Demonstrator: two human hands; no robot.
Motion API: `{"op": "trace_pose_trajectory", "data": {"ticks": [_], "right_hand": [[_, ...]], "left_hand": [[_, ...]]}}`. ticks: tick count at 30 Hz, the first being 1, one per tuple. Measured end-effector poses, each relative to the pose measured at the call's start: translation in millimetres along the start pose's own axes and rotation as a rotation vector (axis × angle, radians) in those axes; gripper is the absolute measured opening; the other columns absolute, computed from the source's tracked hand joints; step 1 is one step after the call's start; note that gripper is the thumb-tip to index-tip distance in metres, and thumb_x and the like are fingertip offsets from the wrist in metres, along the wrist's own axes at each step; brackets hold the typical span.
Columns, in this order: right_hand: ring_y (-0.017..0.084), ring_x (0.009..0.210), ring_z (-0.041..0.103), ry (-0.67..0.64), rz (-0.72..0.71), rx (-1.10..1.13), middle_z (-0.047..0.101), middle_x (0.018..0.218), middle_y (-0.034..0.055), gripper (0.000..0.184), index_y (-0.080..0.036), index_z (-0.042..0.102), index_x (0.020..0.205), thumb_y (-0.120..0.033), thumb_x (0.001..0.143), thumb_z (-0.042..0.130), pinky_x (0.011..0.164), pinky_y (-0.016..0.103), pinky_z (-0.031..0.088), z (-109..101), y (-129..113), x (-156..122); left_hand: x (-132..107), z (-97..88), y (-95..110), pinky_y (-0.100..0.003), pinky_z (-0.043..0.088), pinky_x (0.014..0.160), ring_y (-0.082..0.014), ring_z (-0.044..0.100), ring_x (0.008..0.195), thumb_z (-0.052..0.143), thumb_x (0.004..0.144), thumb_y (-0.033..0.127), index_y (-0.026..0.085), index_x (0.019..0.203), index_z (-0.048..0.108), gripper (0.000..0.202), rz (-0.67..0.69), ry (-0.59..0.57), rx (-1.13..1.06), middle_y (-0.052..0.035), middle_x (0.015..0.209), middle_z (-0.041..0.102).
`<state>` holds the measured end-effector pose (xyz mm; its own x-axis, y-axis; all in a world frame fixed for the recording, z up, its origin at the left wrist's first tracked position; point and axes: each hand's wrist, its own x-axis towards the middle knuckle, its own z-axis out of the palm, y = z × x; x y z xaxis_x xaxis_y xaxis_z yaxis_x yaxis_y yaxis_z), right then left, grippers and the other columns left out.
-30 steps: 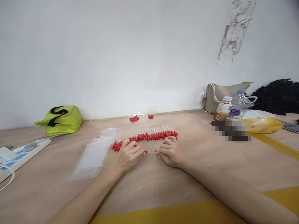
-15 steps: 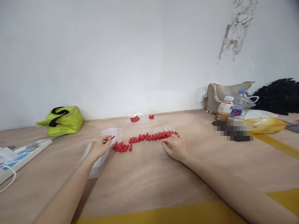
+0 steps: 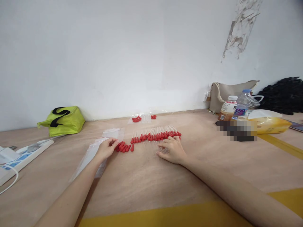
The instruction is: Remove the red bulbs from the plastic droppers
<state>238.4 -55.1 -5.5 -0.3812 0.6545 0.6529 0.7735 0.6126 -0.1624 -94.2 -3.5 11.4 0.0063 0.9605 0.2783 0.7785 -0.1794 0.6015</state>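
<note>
My left hand (image 3: 107,148) lies on the table with its fingers curled together at the left end of a small pile of loose red rubber bulbs (image 3: 125,147), pinching one bulb. My right hand (image 3: 170,150) rests palm down with its fingers spread over several clear glass tubes (image 3: 151,147) that lie on the brown table (image 3: 151,183). Just beyond both hands runs a long row of droppers with red bulbs (image 3: 156,136). Clear zip bags (image 3: 91,156) lie under and beside my left wrist.
A small clear bag with red bulbs (image 3: 139,119) lies by the wall. A lime-green bag (image 3: 62,120) and a white power strip (image 3: 21,156) are at the left. Bottles (image 3: 227,108), a beige pouch (image 3: 227,93), a yellow packet (image 3: 270,124) and a black heap (image 3: 282,94) are at the right.
My left hand carried a red bulb away from the tube and down to the loose pile by the bags. My right hand let go and came down onto the clear tubes.
</note>
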Motion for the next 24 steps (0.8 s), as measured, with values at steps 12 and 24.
{"op": "trace_pose_trajectory", "data": {"ticks": [12, 24], "right_hand": [[0.015, 0.075, 0.048, 0.004, 0.037, 0.062, 0.062, 0.076, 0.0028, 0.034, -0.021, 0.064, 0.089, -0.049, 0.08, 0.048, 0.076, 0.033, 0.024, -1.6, -0.9, -0.2], [0.016, 0.065, 0.06, -0.041, 0.523, 0.066, 0.067, 0.068, 0.0009, 0.02, -0.021, 0.062, 0.088, -0.024, 0.077, 0.046, 0.068, 0.03, 0.03, 1.5, 14.7, -5.2]], "left_hand": [[-5.7, 9.6, 66.4, -0.039, 0.034, 0.08, -0.0262, 0.05, 0.096, 0.047, 0.075, 0.046, 0.026, 0.08, 0.065, 0.028, 0.158, 0.103, 0.437, -0.0039, 0.097, 0.062], [34.7, 57.6, 95.8, -0.048, 0.034, 0.078, -0.0341, 0.046, 0.102, 0.038, 0.077, 0.053, 0.022, 0.073, 0.066, 0.042, 0.017, -0.097, 0.56, -0.014, 0.097, 0.059]]}}
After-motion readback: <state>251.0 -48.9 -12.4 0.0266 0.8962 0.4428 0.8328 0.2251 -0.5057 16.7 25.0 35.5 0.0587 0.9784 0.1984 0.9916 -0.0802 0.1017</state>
